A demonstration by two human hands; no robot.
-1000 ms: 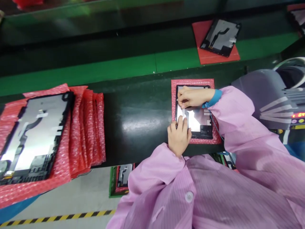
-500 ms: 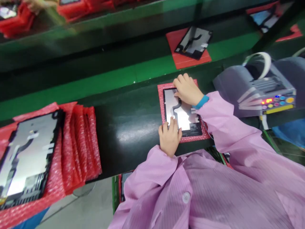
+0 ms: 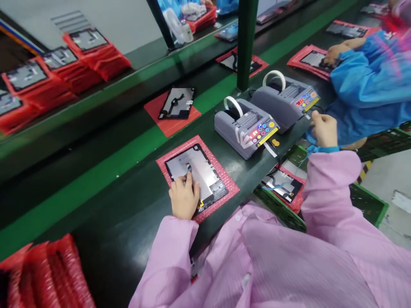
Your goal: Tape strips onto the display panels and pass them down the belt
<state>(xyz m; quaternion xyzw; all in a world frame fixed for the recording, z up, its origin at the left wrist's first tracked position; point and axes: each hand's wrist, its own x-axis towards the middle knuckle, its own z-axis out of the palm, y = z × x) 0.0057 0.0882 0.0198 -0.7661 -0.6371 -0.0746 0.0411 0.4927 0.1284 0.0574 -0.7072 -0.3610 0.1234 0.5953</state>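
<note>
A screen panel (image 3: 199, 164) with a silver back, black edges and a dark flex cable (image 3: 189, 167) lies on a pink bubble-wrap sheet (image 3: 231, 189). My left hand (image 3: 184, 196) rests on its lower left part, fingers extended over the cable. Out to the right, my right hand (image 3: 325, 129) is closed in a pinch in front of the farther tape dispenser (image 3: 279, 100). A short white strip (image 3: 307, 116) shows beside its fingertips; whether they hold it is unclear. The nearer tape dispenser (image 3: 245, 128) has a white strip (image 3: 270, 149) sticking out of its front.
Another panel (image 3: 178, 102) lies on a red sheet behind. Red bubble-wrap bags (image 3: 48, 273) sit at the lower left, and stacked wrapped panels (image 3: 93, 55) on the upper shelf. A green post (image 3: 246, 47) stands behind the dispensers. A co-worker's blue sleeve (image 3: 369, 72) is at right.
My right hand has left the panel and moved right to the tape dispensers. My left hand stays on the panel, now over the cable. The view has swung right.
</note>
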